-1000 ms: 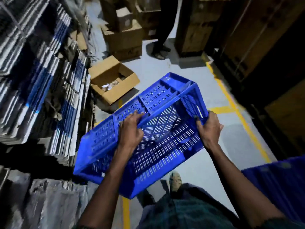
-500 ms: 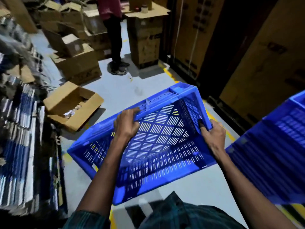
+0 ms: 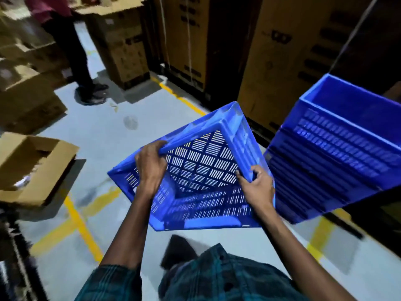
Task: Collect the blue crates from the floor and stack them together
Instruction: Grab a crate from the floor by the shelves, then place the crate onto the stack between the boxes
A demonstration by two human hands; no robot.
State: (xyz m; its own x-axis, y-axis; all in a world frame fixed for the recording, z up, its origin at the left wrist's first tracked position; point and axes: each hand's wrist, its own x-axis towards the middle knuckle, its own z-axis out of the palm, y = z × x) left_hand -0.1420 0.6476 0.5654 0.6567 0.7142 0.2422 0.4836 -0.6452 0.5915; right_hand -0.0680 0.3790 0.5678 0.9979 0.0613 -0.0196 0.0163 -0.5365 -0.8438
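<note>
Head view: I hold the crate (image 3: 201,170) off the floor, tilted, left hand (image 3: 152,168) and right hand (image 3: 259,187) each clamped on a rim. Right of my fingers, close by, sits the stack (image 3: 338,148). The crate seems stiff, light, hollow; the rims suit gripping. Carton (image 3: 280,61) print is unreadable.

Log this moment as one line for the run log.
phase: carrying | left hand: grips crate rim | right hand: grips crate rim | blue crate: airborne, tilted | crate stack: right
</note>
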